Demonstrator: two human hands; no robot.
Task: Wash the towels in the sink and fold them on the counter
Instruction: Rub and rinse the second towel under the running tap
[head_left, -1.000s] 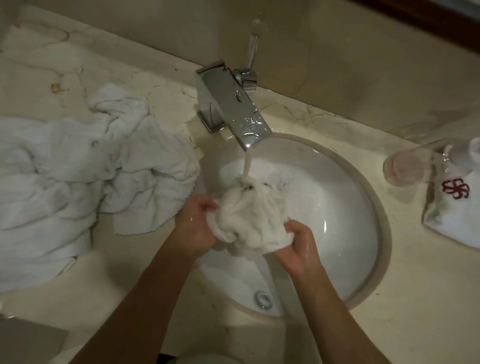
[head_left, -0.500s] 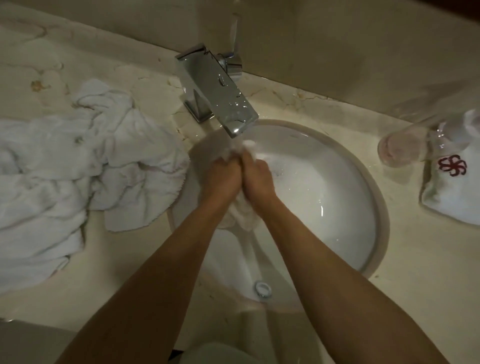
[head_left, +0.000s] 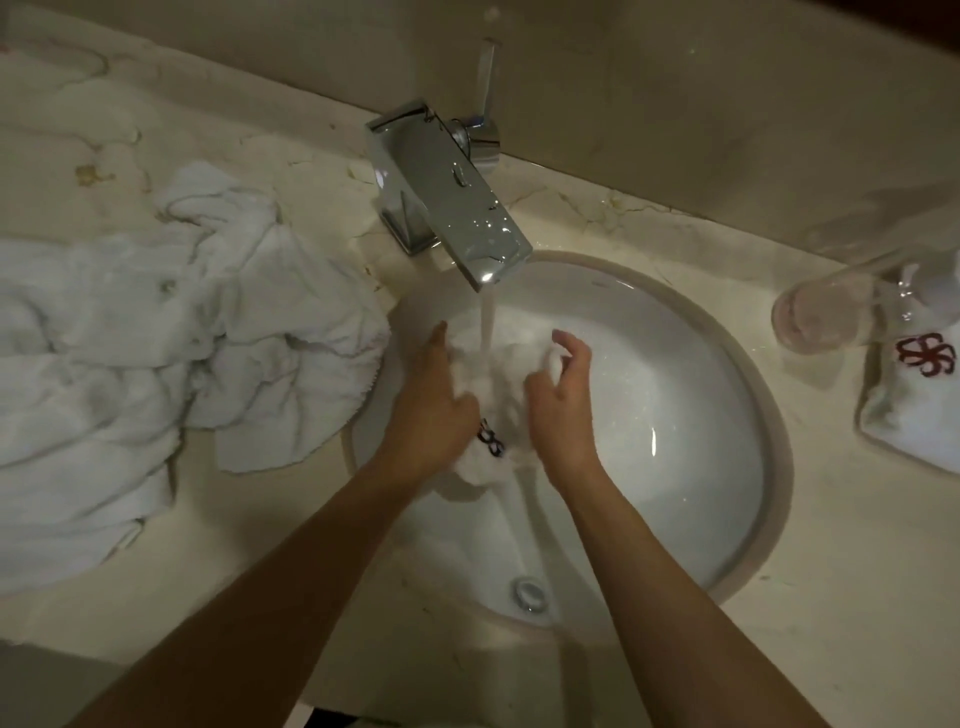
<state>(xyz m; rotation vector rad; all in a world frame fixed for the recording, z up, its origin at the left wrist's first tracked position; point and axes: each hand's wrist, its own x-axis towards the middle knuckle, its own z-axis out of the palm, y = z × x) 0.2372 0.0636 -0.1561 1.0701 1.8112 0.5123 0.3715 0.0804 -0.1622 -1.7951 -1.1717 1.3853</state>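
White terry cloth, soaked through, is bunched between both hands in the sink (head_left: 701, 457), right under the running stream from the tap (head_left: 447, 197). This small towel (head_left: 491, 374) shows a dark embroidered mark near its lower edge. The left hand (head_left: 431, 410) presses flat against the towel's left side, fingers fairly straight and pointing up toward the tap. The right hand (head_left: 563, 400) cups the other side, its fingers curled loosely around the cloth at the top; how firmly it clamps is hard to tell.

Judging by its look, the towel is soft and floppy with no shape of its own, and it will be noticeably heavier wet than dry. It should not be slippery, since the looped surface gives good grip, but it will drip and sag if lifted by one corner. Gathering it as a wad between both palms suits rubbing and squeezing. For lifting out, taking two corners along one edge would let it hang open and make folding easier on the worktop (head_left: 857, 571).

On the worktop left of the sink lies a large crumpled heap of white towels (head_left: 156, 364), one edge hanging just over the rim. To the right sits a folded towel (head_left: 914, 405) with the same red mark, a drinking glass (head_left: 815, 317) lying just beside it.
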